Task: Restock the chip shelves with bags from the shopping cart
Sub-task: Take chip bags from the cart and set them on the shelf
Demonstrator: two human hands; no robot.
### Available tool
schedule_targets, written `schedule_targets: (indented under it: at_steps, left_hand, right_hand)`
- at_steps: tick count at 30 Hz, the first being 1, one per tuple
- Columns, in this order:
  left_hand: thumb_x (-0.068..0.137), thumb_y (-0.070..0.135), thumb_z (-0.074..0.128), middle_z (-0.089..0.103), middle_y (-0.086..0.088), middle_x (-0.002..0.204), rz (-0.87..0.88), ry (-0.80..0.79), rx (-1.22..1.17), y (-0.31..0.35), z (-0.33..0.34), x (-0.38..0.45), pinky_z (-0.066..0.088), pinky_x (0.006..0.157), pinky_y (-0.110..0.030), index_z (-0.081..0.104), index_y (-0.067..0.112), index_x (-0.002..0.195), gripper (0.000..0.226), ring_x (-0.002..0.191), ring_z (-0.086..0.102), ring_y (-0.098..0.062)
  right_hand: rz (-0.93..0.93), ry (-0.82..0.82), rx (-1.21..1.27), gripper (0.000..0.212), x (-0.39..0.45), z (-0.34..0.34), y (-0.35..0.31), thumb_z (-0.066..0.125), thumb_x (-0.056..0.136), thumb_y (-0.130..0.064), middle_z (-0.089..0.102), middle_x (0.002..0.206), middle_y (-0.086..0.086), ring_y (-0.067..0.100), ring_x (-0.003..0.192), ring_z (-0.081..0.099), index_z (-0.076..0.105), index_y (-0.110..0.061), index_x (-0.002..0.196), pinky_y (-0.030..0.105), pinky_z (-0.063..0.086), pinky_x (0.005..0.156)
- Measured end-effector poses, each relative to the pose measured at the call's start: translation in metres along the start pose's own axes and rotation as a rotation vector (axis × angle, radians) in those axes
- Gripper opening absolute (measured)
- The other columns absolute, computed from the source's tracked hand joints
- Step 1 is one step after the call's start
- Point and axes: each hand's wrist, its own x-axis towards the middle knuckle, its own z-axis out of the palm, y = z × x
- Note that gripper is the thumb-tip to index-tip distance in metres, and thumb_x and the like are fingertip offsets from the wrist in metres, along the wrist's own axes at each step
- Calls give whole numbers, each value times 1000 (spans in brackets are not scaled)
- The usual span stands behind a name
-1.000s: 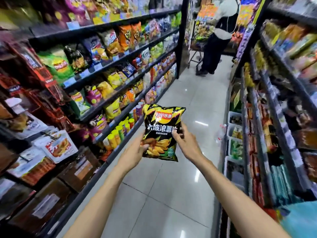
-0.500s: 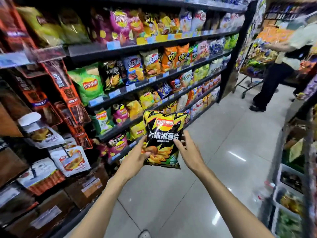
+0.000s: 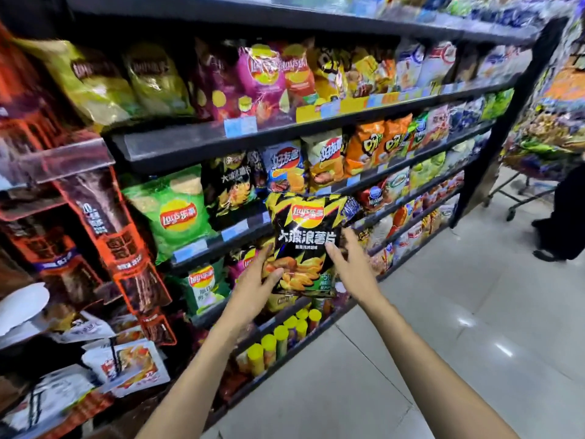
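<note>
Held bag: a black-and-yellow Lay's wavy chip bag (image 3: pixel 305 245), upright, label toward the camera, held in the air in front of the chip shelves (image 3: pixel 272 134), level with the front edge of the third shelf down. It does not touch any shelf yet.

Left hand: the left hand (image 3: pixel 254 280) grips the bag's lower left edge, thumb across the front over the printed chips, fingers hidden behind.

Right hand: the right hand (image 3: pixel 349 264) lies against the bag's right side, fingers fairly straight and spread. Whether the thumb wraps behind the bag cannot be told.

Matching stock: a black bag of what looks like the same wavy flavour (image 3: pixel 232 182) stands on the shelf just up and left of the held bag, beside a green Lay's bag (image 3: pixel 172 213) at that shelf's left end.

Likely weight: light; probably mostly air.

Likely stiffness: soft, puffed foil that dents under pressure. The contents are brittle, so squeezing the middle would crush them.

Likely surface: glossy film, somewhat slippery.

Where to hold: the side seams or crimped bottom and top edges, as the left hand does now, rather than the belly.

Placement judgement: it should stand upright, slid in from the shelf's front edge.

Shopping cart: a cart (image 3: pixel 519 185) stands at the aisle's far end, near another person (image 3: pixel 566 217).
</note>
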Motion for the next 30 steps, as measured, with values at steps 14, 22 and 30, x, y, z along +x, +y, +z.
schedule_targets:
  at_steps: [14, 22, 30]
  left_hand:
    - [99, 43, 49, 39, 13, 131, -309, 295, -111, -45, -6, 133, 31, 97, -26, 30, 29, 151, 57, 136, 37, -17]
    - [87, 71, 44, 44, -1, 151, -400, 574, -108, -55, -15, 208, 32, 114, -44, 36, 25, 151, 78, 139, 39, -21]
    - [98, 51, 45, 52, 1, 141, -424, 704, 7, -69, -14, 236, 42, 104, -43, 35, 31, 148, 54, 130, 48, -19]
  right_hand:
    - [-100, -250, 57, 49, 189, 73, 24, 49, 103, -18, 51, 143, 6, 21, 130, 48, 35, -10, 149, 19, 36, 94]
    - [-305, -473, 126, 55, 298, 90, 38, 62, 94, -25, 54, 114, -13, 2, 101, 57, 34, -17, 141, 31, 47, 93]
    - [-478, -631, 52, 45, 342, 123, 42, 62, 92, -1, 54, 105, 4, 21, 105, 57, 35, -28, 115, 45, 52, 89]
